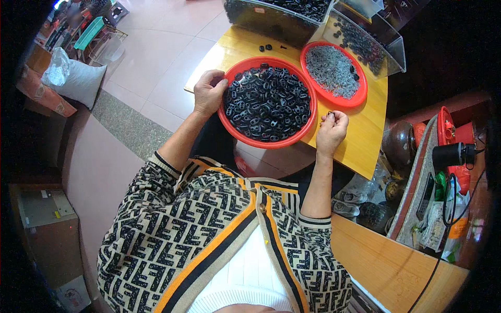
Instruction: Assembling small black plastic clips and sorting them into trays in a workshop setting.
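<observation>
A big red round tray (259,140) full of small black plastic parts (269,101) sits on a yellow wooden table (360,135). My left hand (209,93) rests on the tray's left rim, fingers curled at the edge of the black parts. To the right of the tray, my right hand (331,129) hovers over the table with its fingertips pinched on a tiny dark part (329,113). Behind it stands a smaller red tray (360,93) holding small grey metal pieces (332,70).
Clear plastic bins (389,44) with more black parts stand at the table's far edge, and a few loose black parts (266,47) lie near them. A cluttered shelf with a black camera (453,154) is on the right. A white sack (78,78) lies on the tiled floor at left.
</observation>
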Available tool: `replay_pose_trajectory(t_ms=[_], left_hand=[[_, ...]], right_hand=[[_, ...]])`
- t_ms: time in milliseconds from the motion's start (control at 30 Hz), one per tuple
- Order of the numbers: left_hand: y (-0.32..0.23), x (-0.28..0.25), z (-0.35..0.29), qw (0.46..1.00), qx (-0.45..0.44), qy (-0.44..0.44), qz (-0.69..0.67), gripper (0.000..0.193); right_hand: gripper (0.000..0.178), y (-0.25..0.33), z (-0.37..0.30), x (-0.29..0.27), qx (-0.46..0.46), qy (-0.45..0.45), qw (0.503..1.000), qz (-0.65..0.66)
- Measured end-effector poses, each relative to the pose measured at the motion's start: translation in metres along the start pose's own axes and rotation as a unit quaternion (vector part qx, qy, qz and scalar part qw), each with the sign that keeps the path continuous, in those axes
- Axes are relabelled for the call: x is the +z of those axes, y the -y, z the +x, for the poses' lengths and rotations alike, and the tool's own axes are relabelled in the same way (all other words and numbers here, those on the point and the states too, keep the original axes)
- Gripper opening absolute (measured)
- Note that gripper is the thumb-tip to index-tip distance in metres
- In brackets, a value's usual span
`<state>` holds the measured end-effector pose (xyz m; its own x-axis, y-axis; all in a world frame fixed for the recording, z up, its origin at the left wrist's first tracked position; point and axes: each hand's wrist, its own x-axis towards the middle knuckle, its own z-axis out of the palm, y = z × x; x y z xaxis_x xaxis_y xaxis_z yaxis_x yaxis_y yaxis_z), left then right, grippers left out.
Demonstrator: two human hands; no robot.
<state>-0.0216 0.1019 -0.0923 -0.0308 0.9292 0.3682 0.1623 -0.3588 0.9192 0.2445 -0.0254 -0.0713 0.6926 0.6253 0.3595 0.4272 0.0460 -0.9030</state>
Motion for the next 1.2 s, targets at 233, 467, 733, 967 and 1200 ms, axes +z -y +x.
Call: replay_pose_trajectory(t_ms=[233,467,733,967,1200], left_hand=[[0.012,0.003,0.005,1.000,-0.014,0.022,0.018,0.021],[0.003,0.005,-0.002,0.999,0.012,0.019,0.023,0.019],[-0.008,0.005,-0.010,1.000,0.022,0.018,-0.003,0.014],[-0.020,0.001,-0.014,0.999,0.042,0.017,0.007,0.013],[-0.023,0.001,-0.020,0.999,0.045,0.023,0.015,0.014]], right_hand=[[0.009,-0.003,0.000,0.003,0.029,-0.001,0.999,0.029],[0.008,-0.012,-0.001,0.003,0.036,-0.011,0.997,0.070],[0.010,-0.007,-0.001,-0.006,0.049,0.004,0.998,0.045],[0.012,-0.003,-0.001,-0.009,0.068,0.018,0.997,0.043],[0.012,-0.002,-0.005,-0.014,0.083,0.022,0.995,0.057]])
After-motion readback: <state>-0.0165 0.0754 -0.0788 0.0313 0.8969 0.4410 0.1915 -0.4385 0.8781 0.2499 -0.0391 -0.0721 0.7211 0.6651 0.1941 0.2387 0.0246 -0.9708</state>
